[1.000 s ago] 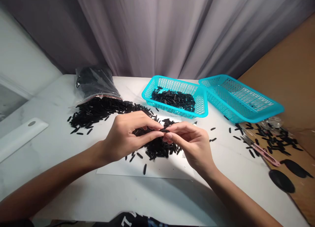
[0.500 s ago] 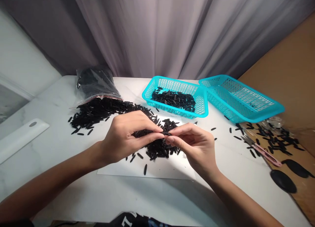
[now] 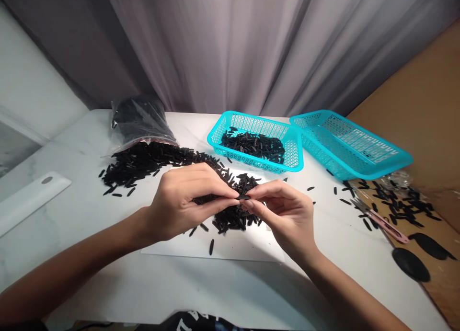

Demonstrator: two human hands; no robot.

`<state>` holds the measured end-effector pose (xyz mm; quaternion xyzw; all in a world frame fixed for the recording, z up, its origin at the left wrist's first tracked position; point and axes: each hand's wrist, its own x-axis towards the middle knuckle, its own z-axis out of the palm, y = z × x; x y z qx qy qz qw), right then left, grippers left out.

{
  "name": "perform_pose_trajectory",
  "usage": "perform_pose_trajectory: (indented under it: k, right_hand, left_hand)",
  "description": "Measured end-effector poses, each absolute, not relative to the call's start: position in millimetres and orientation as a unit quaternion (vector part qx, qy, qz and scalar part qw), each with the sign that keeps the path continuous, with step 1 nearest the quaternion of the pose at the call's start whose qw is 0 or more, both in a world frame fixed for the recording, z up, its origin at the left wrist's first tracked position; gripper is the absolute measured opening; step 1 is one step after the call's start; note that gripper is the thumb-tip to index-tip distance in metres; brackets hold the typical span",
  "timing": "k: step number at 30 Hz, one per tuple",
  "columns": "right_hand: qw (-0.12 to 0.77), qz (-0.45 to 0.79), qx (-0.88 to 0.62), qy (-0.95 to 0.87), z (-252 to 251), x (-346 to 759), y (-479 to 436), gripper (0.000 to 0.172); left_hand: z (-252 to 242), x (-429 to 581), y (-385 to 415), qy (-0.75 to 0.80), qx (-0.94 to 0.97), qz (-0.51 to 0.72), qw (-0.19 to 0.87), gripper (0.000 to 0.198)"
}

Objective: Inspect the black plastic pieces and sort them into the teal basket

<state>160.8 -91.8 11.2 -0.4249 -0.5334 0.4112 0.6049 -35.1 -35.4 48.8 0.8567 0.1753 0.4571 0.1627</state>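
Observation:
A small, slim black piece with pointed ends (image 3: 243, 197) is pinched at its two ends between my hands. My left hand (image 3: 190, 197) grips one end between thumb and forefinger, and my right hand (image 3: 287, 209) pinches the other end the same way. Below them, a loose pile of similar black pieces (image 3: 235, 219) lies on a white sheet (image 3: 172, 248). More of these pieces spread to the left in a larger heap (image 3: 136, 165). A turquoise mesh basket (image 3: 300, 151) behind my hands holds many black pieces.
A second turquoise basket (image 3: 359, 173) stands at the right. Beyond it are pink-handled scissors (image 3: 390, 228), scattered black pieces, and a black oval object (image 3: 410, 264). A clear bag (image 3: 138, 120) of black material sits at back left; a white long object (image 3: 32, 201) lies far left.
The black piece between my fingertips appears turned slightly, with its broader side now showing. Both hands stay in nearly the same place; the view has shifted a little.

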Motion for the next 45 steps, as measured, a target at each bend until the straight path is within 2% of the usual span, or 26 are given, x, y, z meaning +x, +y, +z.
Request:
perform_pose_trajectory:
  k: [9,29,32,34,35,36,37,38,40,41,43,45]
  right_hand:
    - [0.597,0.435,-0.421,-0.526,13.8,159.4,-92.4,0.012]
    - [0.589,0.391,-0.425,-0.565,8.5,161.7,-89.6,0.013]
    - [0.549,0.374,-0.466,-0.585,7.1,168.7,-79.6,0.019]
    - [0.477,0.332,-0.501,-0.642,2.6,176.1,-72.0,0.021]
    - [0.428,0.300,-0.515,-0.679,-1.3,179.4,-68.8,0.025]
    - [0.376,0.269,-0.524,-0.715,-6.3,182.0,-66.2,0.036]
    - [0.325,0.248,-0.526,-0.745,-12.4,183.3,-64.4,0.052]
    - [0.277,0.236,-0.526,-0.769,-19.1,183.5,-63.1,0.070]
    - [0.214,0.216,-0.524,-0.796,-32.6,180.4,-61.5,0.093]
    - [0.204,0.204,-0.521,-0.803,-38.2,178.0,-60.8,0.095]
    - [0.234,0.196,-0.507,-0.806,-45.0,173.7,-58.8,0.083]
    - [0.296,0.220,-0.488,-0.791,-45.4,172.5,-56.3,0.055]
  left_hand:
    - [50.0,-36.7,-35.9,0.173,0.859,0.455,0.158,0.012]
    - [44.1,-36.8,-26.2,0.126,0.874,0.442,0.159,0.011]
    - [39.3,-26.7,0.5,0.192,0.843,0.482,0.143,0.009]
    - [36.1,-15.2,29.8,0.269,0.802,0.523,0.107,0.007]
    - [34.5,-9.1,45.1,0.305,0.788,0.526,0.101,0.005]
    - [32.8,-3.6,58.9,0.328,0.793,0.501,0.112,0.017]
    - [31.0,0.9,69.9,0.346,0.804,0.467,0.123,0.040]
    - [28.7,3.9,76.9,0.354,0.817,0.436,0.130,0.054]
    - [22.9,4.7,77.6,0.328,0.848,0.382,0.165,0.043]
    - [19.6,2.3,72.2,0.300,0.870,0.342,0.190,0.033]
    - [13.4,-7.5,54.9,0.260,0.905,0.253,0.223,0.018]
    - [9.5,-21.3,37.1,0.251,0.923,0.186,0.225,0.018]
